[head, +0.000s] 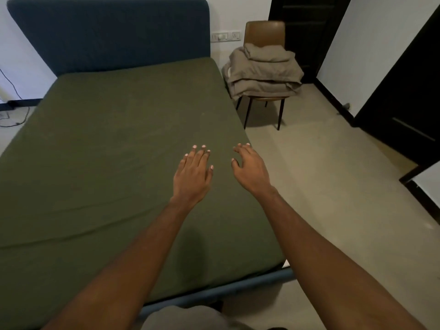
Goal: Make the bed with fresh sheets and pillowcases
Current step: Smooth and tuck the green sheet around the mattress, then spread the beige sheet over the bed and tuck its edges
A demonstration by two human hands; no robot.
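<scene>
Left hand, right hand over green sheet, fingers released — folded linens piled on chair.

A small bedroom with plain white walls and a pale beige floor that spreads from 2 to 5 o'clock. A bed fills the view from 6 to 11 o'clock. Its padded dark blue headboard is against the far wall at 11 o'clock.

At 1 o'clock a brown chair on thin black legs stands near the bed's far corner. A white switch plate sits on the wall between the headboard and the chair.

A dark door lies behind the chair. A second dark door stands between 2 and 3 o'clock. A black cable trails down the wall at 10 o'clock. The light is soft and even.
</scene>
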